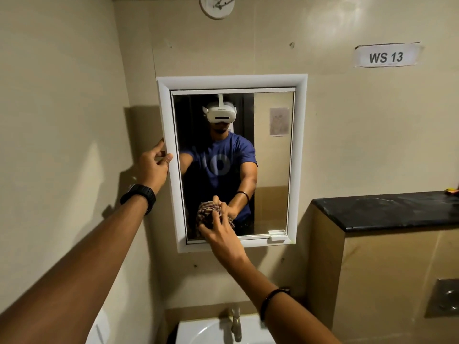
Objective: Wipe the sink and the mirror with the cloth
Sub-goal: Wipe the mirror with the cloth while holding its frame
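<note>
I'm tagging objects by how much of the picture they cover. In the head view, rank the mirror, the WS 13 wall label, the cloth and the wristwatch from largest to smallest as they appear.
1. mirror, by far
2. WS 13 wall label
3. cloth, bunched under the right hand, so partly hidden
4. wristwatch on the left hand's wrist

Cloth and wristwatch look close; the watch is nearer the camera, so that order is unsure.

Dim room w/ warm yellow light. Light comes from up high and to the right: a bright patch shines on the wall (342, 23) near the top. The left arm (74, 256) throws a dark shadow on the left wall, next to the mirror (273, 170). Inside the mirror it's very dark on the left. Edges bend, esp. the arms at the bottom. The tap (236, 324) looks soft and blurry.
</note>
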